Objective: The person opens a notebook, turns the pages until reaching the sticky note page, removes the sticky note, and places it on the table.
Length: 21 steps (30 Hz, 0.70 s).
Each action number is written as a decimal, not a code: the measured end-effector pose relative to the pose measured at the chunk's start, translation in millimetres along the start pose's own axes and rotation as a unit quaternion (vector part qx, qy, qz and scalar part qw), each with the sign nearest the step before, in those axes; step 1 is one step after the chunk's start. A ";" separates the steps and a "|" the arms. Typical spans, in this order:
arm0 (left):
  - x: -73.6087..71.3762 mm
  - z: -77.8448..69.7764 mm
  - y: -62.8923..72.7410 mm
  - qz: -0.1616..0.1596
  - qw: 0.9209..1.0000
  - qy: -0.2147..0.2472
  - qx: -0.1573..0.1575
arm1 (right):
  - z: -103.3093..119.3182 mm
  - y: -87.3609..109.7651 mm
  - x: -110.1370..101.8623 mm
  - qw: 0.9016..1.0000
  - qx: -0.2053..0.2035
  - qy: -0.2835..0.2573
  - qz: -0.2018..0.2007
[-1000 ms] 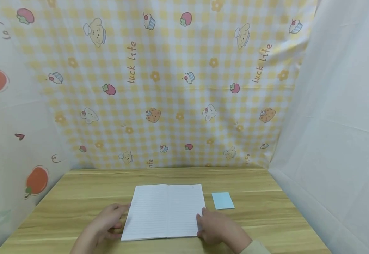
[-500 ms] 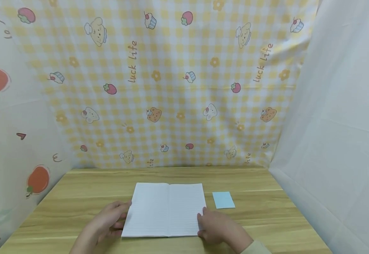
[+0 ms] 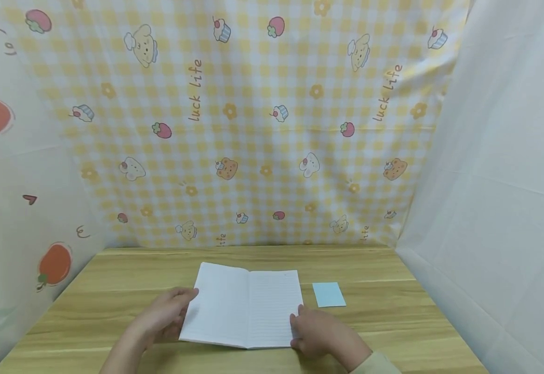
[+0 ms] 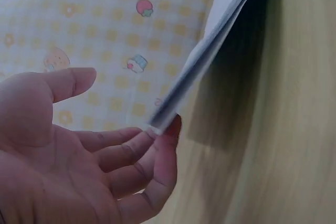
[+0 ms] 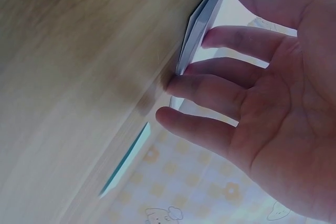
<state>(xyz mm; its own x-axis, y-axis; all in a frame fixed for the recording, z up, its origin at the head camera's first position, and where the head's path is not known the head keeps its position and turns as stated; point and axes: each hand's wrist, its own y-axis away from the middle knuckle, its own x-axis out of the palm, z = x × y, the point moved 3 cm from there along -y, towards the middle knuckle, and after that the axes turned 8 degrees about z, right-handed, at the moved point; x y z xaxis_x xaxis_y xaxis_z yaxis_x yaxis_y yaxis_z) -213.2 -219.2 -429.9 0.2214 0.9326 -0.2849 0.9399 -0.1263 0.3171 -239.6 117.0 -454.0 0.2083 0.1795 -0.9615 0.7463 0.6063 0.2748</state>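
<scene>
An open lined notebook (image 3: pixel 274 306) lies in front of me in the head view, its left half tilted up off the table. At that raised left edge is my left hand (image 3: pixel 164 314). In the left wrist view, the fingertips (image 4: pixel 170 129) meet the notebook's edge (image 4: pixel 205 51) from below, while the thumb stands apart from it. Shadow shows beneath the lifted half. My right hand (image 3: pixel 318 332) rests along the right edge, fingers extended against the page stack (image 5: pixel 202 27) in the right wrist view.
A light blue square of sticky notes (image 3: pixel 329 295) lies right of the notebook, beyond my right hand. The wood-grain table (image 3: pixel 136 270) ends at a yellow checked cloth (image 3: pixel 262 145) behind, with white cloth hanging on both sides.
My left hand has risen a little, and the notebook's left half has come up with it, tilting from nearly flat. The right hand and blue notes stay put.
</scene>
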 end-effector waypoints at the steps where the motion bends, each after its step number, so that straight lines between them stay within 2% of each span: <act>1: -0.1 -4.7 0.4 -0.002 1.000 -0.001 0.011 | 0.0 -0.3 -0.4 1.000 -0.001 0.000 0.000; 5: 5.2 -27.6 0.7 -0.020 0.998 -0.023 0.058 | -0.6 -1.6 -2.0 1.000 -0.012 0.001 -0.001; 8: 18.2 -45.3 -0.1 -0.041 0.995 -0.037 0.087 | -3.9 -1.9 -1.8 1.000 -0.024 -0.014 -0.008; 13: 50.6 -64.8 -4.0 -0.050 0.987 -0.075 0.131 | -20.9 6.0 1.8 0.992 -0.035 -0.117 -0.019; 15: 65.5 -69.4 -7.6 -0.032 0.983 -0.100 0.152 | -29.3 11.2 3.2 0.987 -0.039 -0.155 -0.028; 17: 81.1 -72.3 -12.9 0.001 0.974 -0.141 0.175 | -37.6 16.4 3.1 0.981 -0.046 -0.180 -0.046; 19: 97.2 -73.1 -18.8 0.045 0.959 -0.193 0.201 | -44.4 21.6 1.7 0.978 -0.050 -0.188 -0.069; 21: 112.5 -70.5 -24.1 0.082 0.942 -0.253 0.205 | -49.0 26.1 0.0 0.977 -0.052 -0.190 -0.087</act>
<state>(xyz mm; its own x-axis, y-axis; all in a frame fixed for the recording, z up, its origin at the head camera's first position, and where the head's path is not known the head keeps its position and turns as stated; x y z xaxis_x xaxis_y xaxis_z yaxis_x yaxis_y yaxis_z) -229.3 -87.4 -405.7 0.3700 0.6221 -0.6900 0.8811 -0.4704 0.0484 -251.1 170.8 -446.4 0.3191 -0.2217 -0.9214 0.7269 0.6811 0.0878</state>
